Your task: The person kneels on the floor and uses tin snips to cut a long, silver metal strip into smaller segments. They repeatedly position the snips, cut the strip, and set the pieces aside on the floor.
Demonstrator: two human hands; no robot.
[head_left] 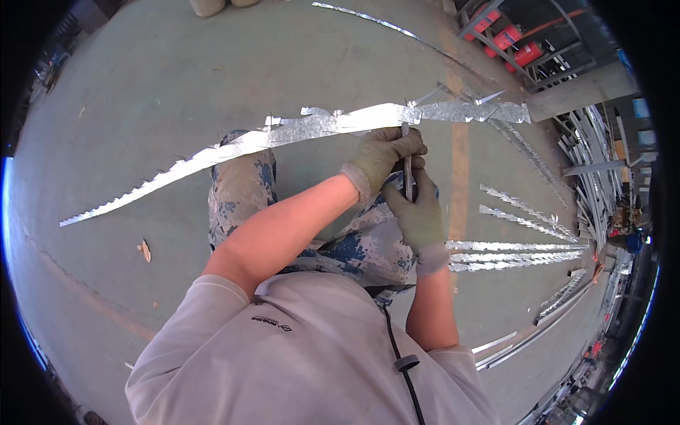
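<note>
A long, shiny sheet-metal strip (312, 127) stretches across in front of me above my knees, with bent tabs and jagged notches along its far edge. Both my hands wear greenish work gloves and meet just below the strip, right of its middle. My left hand (382, 157) is closed around the upper part of a slim metal hand tool (408, 177), whose tip reaches the strip's near edge. Lower down, my right hand (419, 216) is closed on the same tool. Fingers hide much of it, so its exact kind cannot be made out.
More notched metal strips (517, 246) lie on the green floor (142, 85) at right, and another strip (382, 23) lies far ahead. Red fire extinguishers (506, 39) stand on a rack at the far right. Long metal lengths (588, 163) are piled along the right side.
</note>
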